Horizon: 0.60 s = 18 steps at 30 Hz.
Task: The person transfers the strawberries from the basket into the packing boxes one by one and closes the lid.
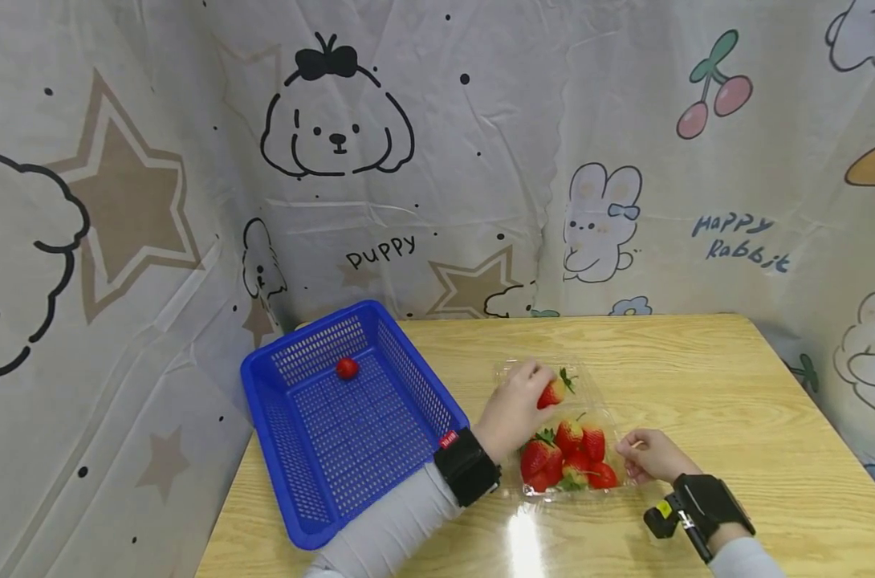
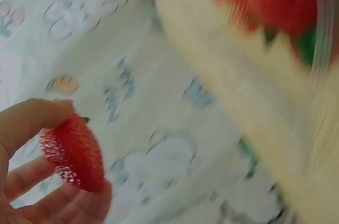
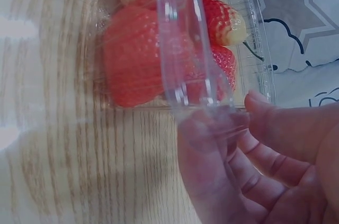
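My left hand (image 1: 513,411) pinches a red strawberry (image 2: 79,152) with a green leafy top between thumb and fingers. In the head view it is over the far part of a clear plastic clamshell box (image 1: 553,497), whose lid lies folded back. Several strawberries (image 1: 541,461), red with some paler yellowish parts, fill the near half of the box. At the box's right side, my right hand (image 1: 654,454) grips the thin plastic edge between thumb and fingers. The right wrist view shows that clear edge (image 3: 183,70) crossing in front of the strawberries.
A blue perforated plastic basket (image 1: 365,437) stands left of the box, under the left forearm in the head view. One small red fruit (image 1: 347,368) lies near its far end. The wooden table (image 1: 726,377) meets patterned cloth (image 1: 437,160) behind and at both sides.
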Motion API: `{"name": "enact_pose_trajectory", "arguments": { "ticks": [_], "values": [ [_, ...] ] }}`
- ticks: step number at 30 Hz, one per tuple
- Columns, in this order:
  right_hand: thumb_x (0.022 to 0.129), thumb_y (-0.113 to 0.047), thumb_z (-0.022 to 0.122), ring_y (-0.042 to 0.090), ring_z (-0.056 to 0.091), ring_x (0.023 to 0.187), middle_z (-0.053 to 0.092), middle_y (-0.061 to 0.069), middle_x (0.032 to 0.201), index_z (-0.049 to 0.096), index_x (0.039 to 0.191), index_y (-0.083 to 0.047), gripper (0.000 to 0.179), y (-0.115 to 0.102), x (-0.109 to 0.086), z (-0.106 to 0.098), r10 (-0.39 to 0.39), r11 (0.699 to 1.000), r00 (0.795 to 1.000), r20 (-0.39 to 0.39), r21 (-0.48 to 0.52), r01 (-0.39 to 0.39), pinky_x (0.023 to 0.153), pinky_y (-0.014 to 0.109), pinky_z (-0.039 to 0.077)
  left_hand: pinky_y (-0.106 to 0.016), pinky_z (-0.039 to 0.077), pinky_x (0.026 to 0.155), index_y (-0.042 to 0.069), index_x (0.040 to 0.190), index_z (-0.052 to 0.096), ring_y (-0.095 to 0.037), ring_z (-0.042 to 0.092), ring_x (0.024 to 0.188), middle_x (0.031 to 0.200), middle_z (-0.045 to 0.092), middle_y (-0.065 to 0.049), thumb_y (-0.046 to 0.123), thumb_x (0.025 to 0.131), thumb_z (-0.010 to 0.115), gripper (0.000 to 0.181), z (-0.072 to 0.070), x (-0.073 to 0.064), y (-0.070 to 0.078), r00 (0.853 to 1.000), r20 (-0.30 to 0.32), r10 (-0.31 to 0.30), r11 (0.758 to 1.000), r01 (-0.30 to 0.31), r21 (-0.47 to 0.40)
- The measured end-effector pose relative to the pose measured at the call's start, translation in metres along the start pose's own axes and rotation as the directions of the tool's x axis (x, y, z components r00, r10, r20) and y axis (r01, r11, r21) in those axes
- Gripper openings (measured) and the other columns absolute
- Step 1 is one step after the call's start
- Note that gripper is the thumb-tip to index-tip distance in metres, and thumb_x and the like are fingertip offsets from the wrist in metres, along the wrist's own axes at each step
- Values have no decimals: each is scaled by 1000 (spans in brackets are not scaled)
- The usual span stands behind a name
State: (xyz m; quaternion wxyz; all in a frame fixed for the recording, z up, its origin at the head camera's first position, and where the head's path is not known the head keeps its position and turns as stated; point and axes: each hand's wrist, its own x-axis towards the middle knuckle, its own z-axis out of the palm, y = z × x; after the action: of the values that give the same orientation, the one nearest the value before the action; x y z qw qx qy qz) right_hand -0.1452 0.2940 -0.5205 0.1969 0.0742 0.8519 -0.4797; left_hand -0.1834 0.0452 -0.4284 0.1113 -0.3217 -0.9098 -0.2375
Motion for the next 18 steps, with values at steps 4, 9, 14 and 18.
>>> {"name": "enact_pose_trajectory", "arguments": {
  "ticks": [4, 9, 14, 18],
  "values": [
    [93, -9, 50, 17, 54, 57, 53, 7, 63, 49, 94, 10, 19, 2, 1, 0, 4, 1000, 1000, -2, 7, -4, 54, 34, 52, -16, 47, 77, 13, 111, 60, -12, 55, 93, 104, 55, -1, 21, 78, 72, 36, 35, -9, 8, 998, 20, 67, 997, -68, 37],
    [94, -10, 49, 16, 55, 57, 53, 6, 63, 50, 94, 9, 19, 1, 1, 0, -1, 1000, 1000, 0, 5, 1, 54, 34, 52, -14, 44, 78, 16, 112, 61, -8, 53, 90, 98, 54, 3, 21, 76, 73, 37, 74, -17, 5, 986, 69, 154, 978, -162, 135],
    [94, -10, 49, 16, 55, 57, 52, 5, 62, 50, 94, 10, 20, 1, 0, 0, -12, 1000, 1000, 2, -7, 12, 55, 35, 52, -13, 43, 70, 17, 109, 62, -7, 52, 84, 93, 53, 4, 21, 77, 72, 33, 95, -24, 1, 972, 143, 188, 961, -213, 177],
    [93, -10, 50, 16, 55, 57, 52, 5, 62, 50, 94, 9, 19, 1, 0, 0, -4, 1000, 1000, 0, 2, 4, 55, 35, 52, -14, 44, 73, 17, 106, 63, -9, 53, 87, 94, 53, 4, 23, 76, 73, 31, 104, -28, 1, 965, 180, 191, 957, -224, 186]
  ]
}}
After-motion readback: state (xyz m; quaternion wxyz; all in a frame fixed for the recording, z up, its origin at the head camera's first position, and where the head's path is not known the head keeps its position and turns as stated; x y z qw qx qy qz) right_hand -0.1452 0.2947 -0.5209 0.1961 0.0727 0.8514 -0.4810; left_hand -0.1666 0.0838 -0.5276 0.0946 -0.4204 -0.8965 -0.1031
